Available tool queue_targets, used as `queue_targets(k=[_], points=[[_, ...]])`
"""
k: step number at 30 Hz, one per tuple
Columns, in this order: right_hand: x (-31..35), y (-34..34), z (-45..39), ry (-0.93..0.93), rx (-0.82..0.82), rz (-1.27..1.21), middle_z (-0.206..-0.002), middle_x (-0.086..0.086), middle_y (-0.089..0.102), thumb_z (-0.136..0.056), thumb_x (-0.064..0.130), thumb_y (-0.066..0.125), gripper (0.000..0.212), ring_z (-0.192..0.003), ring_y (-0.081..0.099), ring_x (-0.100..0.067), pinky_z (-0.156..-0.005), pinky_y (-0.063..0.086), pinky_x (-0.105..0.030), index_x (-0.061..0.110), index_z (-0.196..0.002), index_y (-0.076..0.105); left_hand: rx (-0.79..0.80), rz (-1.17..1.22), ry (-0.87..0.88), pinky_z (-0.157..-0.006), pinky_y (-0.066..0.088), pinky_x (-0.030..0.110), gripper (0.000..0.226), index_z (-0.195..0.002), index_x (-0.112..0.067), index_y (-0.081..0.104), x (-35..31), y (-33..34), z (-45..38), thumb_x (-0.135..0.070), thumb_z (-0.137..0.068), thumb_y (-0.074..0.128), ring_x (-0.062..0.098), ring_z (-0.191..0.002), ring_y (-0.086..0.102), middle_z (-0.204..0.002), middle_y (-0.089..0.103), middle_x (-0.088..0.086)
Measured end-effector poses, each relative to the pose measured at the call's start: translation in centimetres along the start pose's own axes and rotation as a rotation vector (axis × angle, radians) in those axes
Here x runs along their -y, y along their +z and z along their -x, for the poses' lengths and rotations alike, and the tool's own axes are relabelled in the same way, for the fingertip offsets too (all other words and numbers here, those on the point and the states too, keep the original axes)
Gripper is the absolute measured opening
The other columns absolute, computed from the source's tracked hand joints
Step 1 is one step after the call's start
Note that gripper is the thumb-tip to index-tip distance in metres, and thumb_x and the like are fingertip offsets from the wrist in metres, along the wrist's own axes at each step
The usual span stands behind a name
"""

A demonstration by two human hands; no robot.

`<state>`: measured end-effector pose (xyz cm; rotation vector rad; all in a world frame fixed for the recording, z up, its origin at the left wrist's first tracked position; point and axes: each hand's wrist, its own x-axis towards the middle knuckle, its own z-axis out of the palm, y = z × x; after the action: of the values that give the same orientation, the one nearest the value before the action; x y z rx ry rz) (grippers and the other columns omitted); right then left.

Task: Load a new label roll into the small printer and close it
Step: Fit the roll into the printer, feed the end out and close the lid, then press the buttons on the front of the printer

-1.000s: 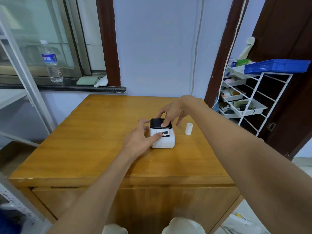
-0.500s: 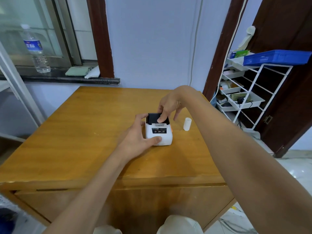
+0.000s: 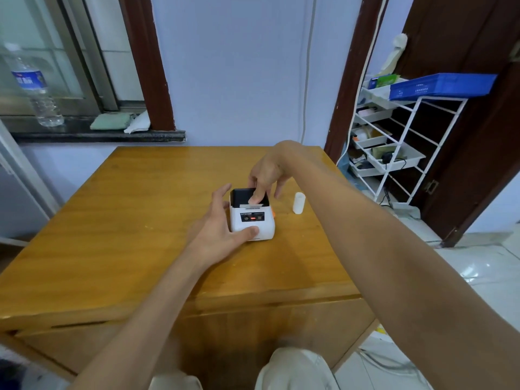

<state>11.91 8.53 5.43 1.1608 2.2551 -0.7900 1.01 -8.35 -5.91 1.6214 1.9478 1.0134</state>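
A small white label printer (image 3: 253, 220) with a black lid and a dark front panel sits near the middle of the wooden table (image 3: 126, 220). My left hand (image 3: 222, 235) wraps its left side, thumb on the lower front, fingers behind. My right hand (image 3: 267, 173) reaches down from above, one finger pressing on the black lid's front edge; the other fingers are spread. A white label roll (image 3: 298, 203) stands upright on the table just right of the printer, apart from both hands. The lid looks down; I cannot tell whether it is latched.
A white wire rack (image 3: 394, 153) with trays and a blue basket (image 3: 441, 85) stands to the right of the table. A water bottle (image 3: 36, 88) and folded cloths (image 3: 112, 121) rest on the window ledge at back left. A dark door is at far right.
The view has shifted slightly and closer. My right finger has stayed on the lid, pressing nearer its front edge. My left hand has kept hold of the printer, thumb lower on its front.
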Motion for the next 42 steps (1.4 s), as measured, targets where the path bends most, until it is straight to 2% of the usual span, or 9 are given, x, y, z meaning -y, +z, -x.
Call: queue_targets(k=[5, 10, 15, 17, 19, 21, 28, 32, 42], points=[[-1.3, 2.1, 1.5, -0.023, -0.119, -0.136, -0.151, -0.005, 0.055, -0.096, 0.039, 0.076, 0.064, -0.138, 0.054, -0.024, -0.114, 0.05, -0.046, 0.015, -0.15, 0.052, 0.006, 0.036, -0.033, -0.097, 0.049, 0.038, 0.106, -0.161, -0.04, 0.015, -1.1, -0.4, 0.8, -0.048, -0.081, 0.085, 0.021, -0.124, 0.062, -0.154, 0.052, -0.005], [-1.4, 3.7, 2.3, -0.046, -0.254, 0.075, -0.155, -0.002, 0.052, -0.103, 0.053, 0.058, 0.063, -0.142, 0.05, -0.027, -0.116, 0.043, -0.047, 0.021, -0.155, 0.047, 0.003, 0.067, -0.06, -0.108, 0.05, 0.047, 0.105, -0.159, -0.039, 0.019, -1.4, -0.6, 1.3, -0.05, -0.079, 0.085, 0.024, -0.129, 0.062, -0.155, 0.053, 0.0], [-1.9, 7.2, 3.2, -0.179, -0.585, -0.04, -0.156, -0.011, 0.054, -0.111, 0.028, 0.046, 0.048, -0.14, 0.052, -0.028, -0.111, 0.039, -0.036, 0.009, -0.155, 0.047, 0.002, 0.063, -0.056, -0.111, 0.049, 0.051, 0.104, -0.157, -0.039, 0.02, -1.4, -0.7, 1.6, -0.053, -0.077, 0.084, 0.025, -0.134, 0.06, -0.158, 0.052, 0.001], [-2.2, 9.7, 3.4, -0.337, -0.863, -0.374, -0.142, -0.007, 0.065, -0.109, 0.015, 0.048, 0.038, -0.129, 0.06, -0.022, -0.106, 0.045, -0.032, 0.012, -0.144, 0.061, -0.008, 0.056, -0.033, -0.113, 0.046, 0.051, 0.104, -0.157, -0.037, 0.022, -1.5, -0.8, 1.7, -0.059, -0.074, 0.081, 0.027, -0.14, 0.056, -0.162, 0.048, 0.001], [-2.7, 12.4, 3.6, -0.404, -1.147, -0.676, -0.109, 0.005, 0.073, -0.103, 0.008, 0.05, 0.03, -0.095, 0.065, -0.009, -0.084, 0.049, -0.027, 0.019, -0.121, 0.071, -0.02, 0.029, -0.015, -0.111, 0.047, 0.047, 0.096, -0.157, -0.035, 0.025, -1.7, -0.9, 1.9, -0.061, -0.08, 0.077, 0.028, -0.139, 0.056, -0.163, 0.046, -0.003], [-3.1, 14.6, 3.6, -0.388, -1.246, -0.78, -0.077, 0.01, 0.062, -0.099, 0.009, 0.05, 0.025, -0.065, 0.054, -0.005, -0.064, 0.045, -0.027, 0.023, -0.106, 0.068, -0.038, -0.019, -0.004, -0.106, 0.048, 0.044, 0.083, -0.157, -0.033, 0.028, -1.9, -0.9, 2.0, -0.059, -0.09, 0.069, 0.028, -0.135, 0.059, -0.163, 0.047, -0.007], [-3.5, 16.6, 1.7, -0.276, -1.086, -0.72, -0.072, 0.008, 0.057, -0.103, 0.023, 0.057, 0.026, -0.071, 0.058, -0.01, -0.076, 0.054, -0.041, 0.022, -0.129, 0.057, -0.036, 0.066, -0.036, -0.102, 0.055, 0.055, 0.088, -0.156, -0.041, 0.026, -0.6, -0.9, 1.1, -0.077, -0.078, 0.046, 0.037, -0.122, 0.067, -0.168, 0.04, -0.008], [-4.0, 16.0, 1.4, -0.197, -1.034, -0.753, -0.073, 0.006, 0.059, -0.103, 0.04, 0.059, 0.035, -0.072, 0.06, -0.011, -0.076, 0.053, -0.04, 0.022, -0.132, 0.056, -0.038, 0.138, -0.064, -0.107, 0.053, 0.055, 0.091, -0.16, -0.044, 0.023, -0.4, -1.0, 0.8, -0.078, -0.08, 0.048, 0.03, -0.135, 0.059, -0.171, 0.034, -0.009], [-3.8, 16.3, 1.5, -0.171, -1.011, -0.593, -0.079, 0.009, 0.061, -0.103, 0.048, 0.055, 0.046, -0.081, 0.066, -0.015, -0.08, 0.057, -0.043, 0.029, -0.144, 0.055, -0.049, -0.056, -0.029, -0.107, 0.045, 0.037, 0.062, -0.161, -0.038, 0.034, -1.1, -0.7, 0.9, -0.043, -0.102, 0.055, 0.024, -0.136, 0.058, -0.16, 0.052, -0.01]])
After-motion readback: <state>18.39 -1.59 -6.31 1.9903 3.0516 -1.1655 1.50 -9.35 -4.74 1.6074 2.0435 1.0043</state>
